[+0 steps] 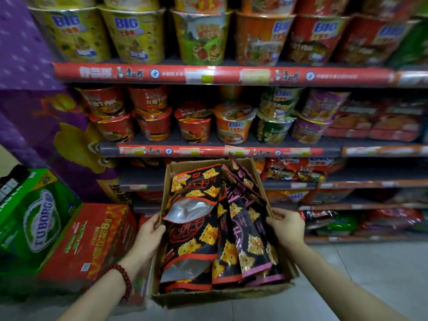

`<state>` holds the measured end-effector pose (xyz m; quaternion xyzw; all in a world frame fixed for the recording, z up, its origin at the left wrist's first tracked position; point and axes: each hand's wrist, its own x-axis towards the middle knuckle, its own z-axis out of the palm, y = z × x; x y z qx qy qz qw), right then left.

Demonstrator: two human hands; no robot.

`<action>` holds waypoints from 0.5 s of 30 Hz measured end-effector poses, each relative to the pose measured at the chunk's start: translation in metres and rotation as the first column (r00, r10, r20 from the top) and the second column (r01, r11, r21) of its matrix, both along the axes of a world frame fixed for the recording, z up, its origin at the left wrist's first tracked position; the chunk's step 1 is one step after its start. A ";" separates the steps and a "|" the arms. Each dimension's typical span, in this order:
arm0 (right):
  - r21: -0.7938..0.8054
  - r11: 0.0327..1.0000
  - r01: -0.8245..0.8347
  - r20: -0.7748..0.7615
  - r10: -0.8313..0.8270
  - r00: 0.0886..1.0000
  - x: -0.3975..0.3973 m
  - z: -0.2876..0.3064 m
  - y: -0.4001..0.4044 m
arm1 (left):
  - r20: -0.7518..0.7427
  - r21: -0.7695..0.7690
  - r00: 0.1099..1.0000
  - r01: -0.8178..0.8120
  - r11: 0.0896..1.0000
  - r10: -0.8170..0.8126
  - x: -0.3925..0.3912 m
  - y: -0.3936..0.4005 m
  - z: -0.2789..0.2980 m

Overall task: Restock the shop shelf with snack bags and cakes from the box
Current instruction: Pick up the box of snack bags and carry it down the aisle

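squarely between both hands [150,235] [288,227], box [222,295]

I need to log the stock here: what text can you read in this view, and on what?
"BIG": noodle cups on the top shelf, also an orange cup below.
"TUBORG": green carton, left.
"8g": red carton.
Snack bags in the box, shelf strips: print too blurred.
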<state>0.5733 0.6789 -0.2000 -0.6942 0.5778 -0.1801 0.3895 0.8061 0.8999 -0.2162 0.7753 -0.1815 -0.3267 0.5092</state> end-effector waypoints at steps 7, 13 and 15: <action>0.010 0.976 0.218 0.035 -0.218 0.975 -0.040 -0.001 0.006 | -0.028 0.003 0.982 0.189 0.982 -0.189 0.002 -0.046 -0.004; 0.026 0.940 0.341 0.066 -0.342 0.937 -0.083 -0.001 -0.011 | -0.026 -0.014 0.950 0.310 0.951 -0.310 -0.012 -0.097 -0.018; 0.027 0.928 0.372 0.063 -0.373 0.926 -0.101 -0.003 -0.020 | -0.020 -0.018 0.943 0.331 0.943 -0.332 -0.026 -0.117 -0.018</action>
